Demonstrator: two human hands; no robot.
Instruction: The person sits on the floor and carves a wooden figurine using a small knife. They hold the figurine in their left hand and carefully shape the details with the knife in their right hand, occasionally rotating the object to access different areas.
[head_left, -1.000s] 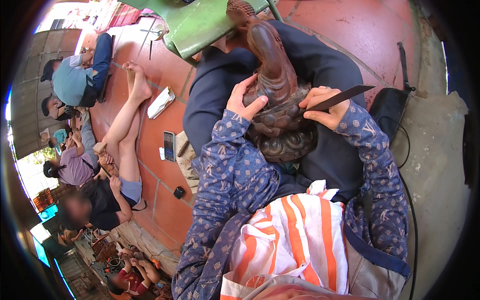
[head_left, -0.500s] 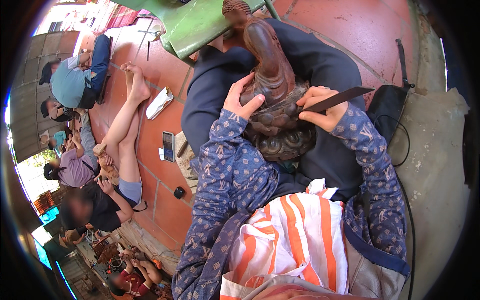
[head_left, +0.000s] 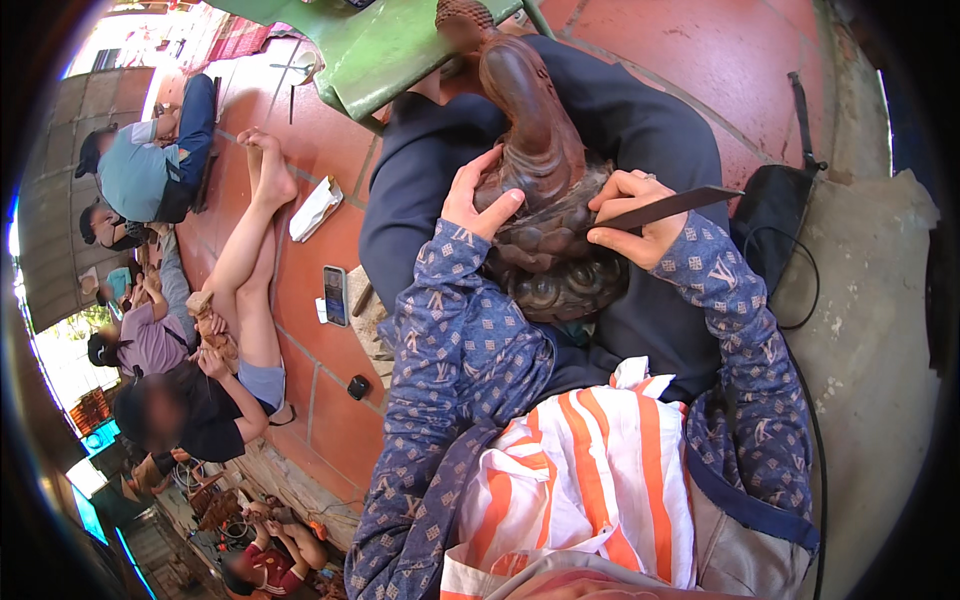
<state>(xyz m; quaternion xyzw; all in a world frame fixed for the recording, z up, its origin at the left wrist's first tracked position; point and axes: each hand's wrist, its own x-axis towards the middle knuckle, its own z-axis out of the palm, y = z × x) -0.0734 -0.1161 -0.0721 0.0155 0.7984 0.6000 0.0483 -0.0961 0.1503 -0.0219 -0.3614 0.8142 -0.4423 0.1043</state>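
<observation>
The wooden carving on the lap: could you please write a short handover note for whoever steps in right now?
Left hand: braced open against the left side of the dark wooden carving, steadying it.
Right hand: gripping a flat dark blade tool, tip laid against the carving's middle.
Carving lies across the lap, its top resting toward the green bench.
Done: the overall shape and the base's rounded relief are cut.
Left: probably fine detail in the middle; how much cannot be judged.
A phone lies on the tiled floor to the left.
</observation>
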